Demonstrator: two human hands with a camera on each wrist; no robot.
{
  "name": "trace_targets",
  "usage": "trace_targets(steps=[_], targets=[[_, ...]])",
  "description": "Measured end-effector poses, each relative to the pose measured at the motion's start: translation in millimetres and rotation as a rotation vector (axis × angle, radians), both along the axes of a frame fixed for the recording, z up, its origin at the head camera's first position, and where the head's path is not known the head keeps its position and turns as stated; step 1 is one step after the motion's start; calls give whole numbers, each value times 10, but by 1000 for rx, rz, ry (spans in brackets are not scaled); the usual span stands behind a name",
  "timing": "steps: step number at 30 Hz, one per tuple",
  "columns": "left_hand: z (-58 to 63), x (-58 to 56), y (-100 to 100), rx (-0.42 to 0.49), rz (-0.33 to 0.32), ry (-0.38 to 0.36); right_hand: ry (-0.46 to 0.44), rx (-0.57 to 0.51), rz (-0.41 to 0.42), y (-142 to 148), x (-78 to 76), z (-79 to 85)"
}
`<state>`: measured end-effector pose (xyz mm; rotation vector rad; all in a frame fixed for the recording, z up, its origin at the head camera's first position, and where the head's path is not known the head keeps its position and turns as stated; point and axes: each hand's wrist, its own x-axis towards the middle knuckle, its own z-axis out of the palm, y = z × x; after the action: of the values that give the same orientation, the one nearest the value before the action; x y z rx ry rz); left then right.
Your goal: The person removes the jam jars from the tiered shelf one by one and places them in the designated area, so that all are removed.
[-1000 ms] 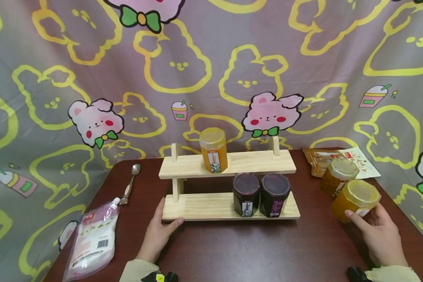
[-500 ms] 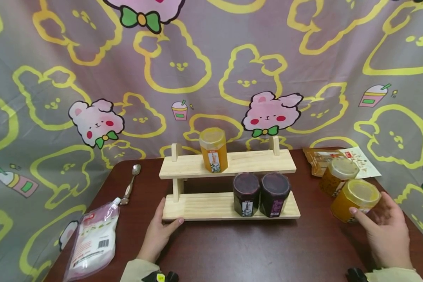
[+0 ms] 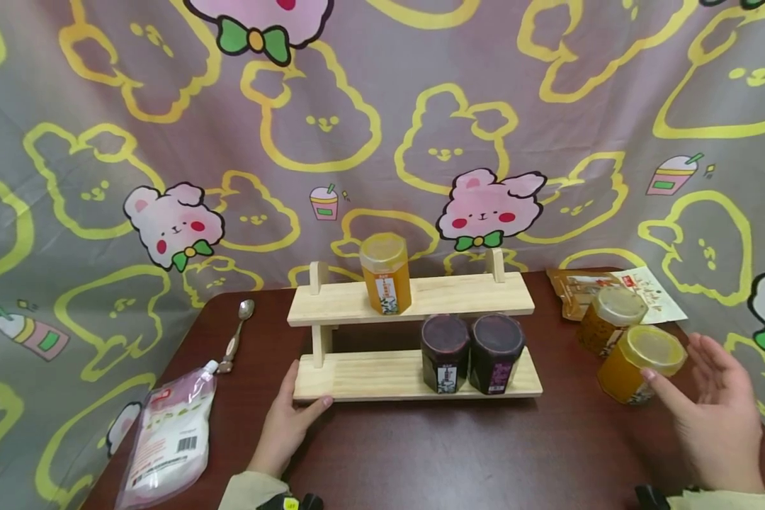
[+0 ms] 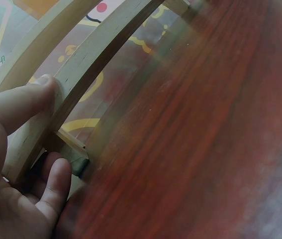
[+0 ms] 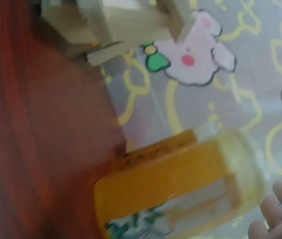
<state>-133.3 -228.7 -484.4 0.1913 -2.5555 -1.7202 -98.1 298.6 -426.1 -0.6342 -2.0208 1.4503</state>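
Observation:
My left hand (image 3: 285,428) grips the left end of the lower board of a two-tier wooden shelf (image 3: 350,368); the left wrist view shows its thumb over the board (image 4: 88,59) and its fingers curled beneath. My right hand (image 3: 720,418), fingers spread, stands just right of a jar of orange-yellow preserve (image 3: 631,372). Its fingers (image 5: 275,211) appear apart from that jar in the right wrist view. Behind stands a jar with dark specks (image 3: 602,329). Another orange-yellow jar (image 3: 389,283) is on the upper shelf. Two dark purple jars (image 3: 445,361) (image 3: 497,361) stand on the lower one.
A clear-and-white spout pouch (image 3: 168,439) lies at the table's left, with a spoon (image 3: 232,340) behind it. Brown and cream packets (image 3: 570,294) lie at the back right. A patterned curtain (image 3: 382,106) hangs behind the dark red table (image 3: 452,453).
My right hand has let go of the orange-yellow jar and drawn back to the right, its fingers opening. That jar stays in place. My left hand keeps its grip on the shelf.

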Motion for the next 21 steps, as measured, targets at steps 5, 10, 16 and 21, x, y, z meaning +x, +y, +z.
trace_targets(steps=[5, 10, 16, 21], targets=[[-8, 17, -11, 12, -5, 10, 34, 54, 40, -113, 15, 172], [-17, 33, -21, 15, -4, 22, 30, 114, 109, -230, 14, 321], [-21, 29, -12, 13, -6, 41, 77, 203, 256, -342, -6, 488], [-9, 24, 10, 17, -5, 56, 5, 238, 351, -440, -29, 608]])
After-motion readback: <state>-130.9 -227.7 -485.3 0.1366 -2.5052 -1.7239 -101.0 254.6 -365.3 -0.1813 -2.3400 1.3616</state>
